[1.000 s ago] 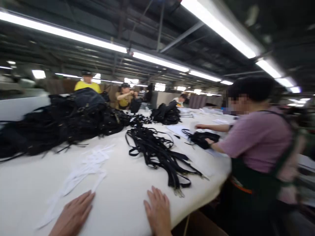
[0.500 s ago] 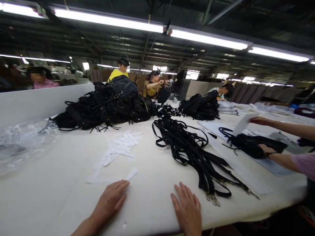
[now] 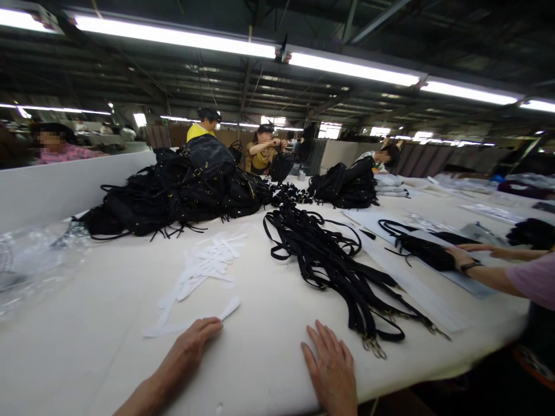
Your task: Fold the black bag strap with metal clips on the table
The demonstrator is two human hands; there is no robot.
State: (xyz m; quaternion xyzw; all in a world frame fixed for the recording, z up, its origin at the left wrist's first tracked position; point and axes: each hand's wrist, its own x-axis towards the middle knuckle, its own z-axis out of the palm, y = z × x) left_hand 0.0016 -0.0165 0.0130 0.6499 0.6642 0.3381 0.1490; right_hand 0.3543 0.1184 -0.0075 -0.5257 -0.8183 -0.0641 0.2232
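Note:
My left hand (image 3: 191, 348) lies flat on the white table (image 3: 269, 323), fingers apart, its fingertips at the end of a white strip (image 3: 228, 309). My right hand (image 3: 332, 364) also rests flat and open on the table near the front edge. Neither hand holds anything. A bundle of black straps (image 3: 333, 266) with metal clips stretches from the table's middle to just right of my right hand. More white strips (image 3: 208, 263) are scattered ahead of my left hand.
A big heap of black bags (image 3: 182, 190) sits at the back left, a smaller heap (image 3: 347, 185) farther right. Clear plastic (image 3: 34, 260) lies at far left. A co-worker's hands (image 3: 466, 254) press a black bag (image 3: 427, 251) at right. Other people work beyond.
The view swung left, then steadied. My hands stayed flat on the table. The co-worker at right lowered the raised hand onto the black bag.

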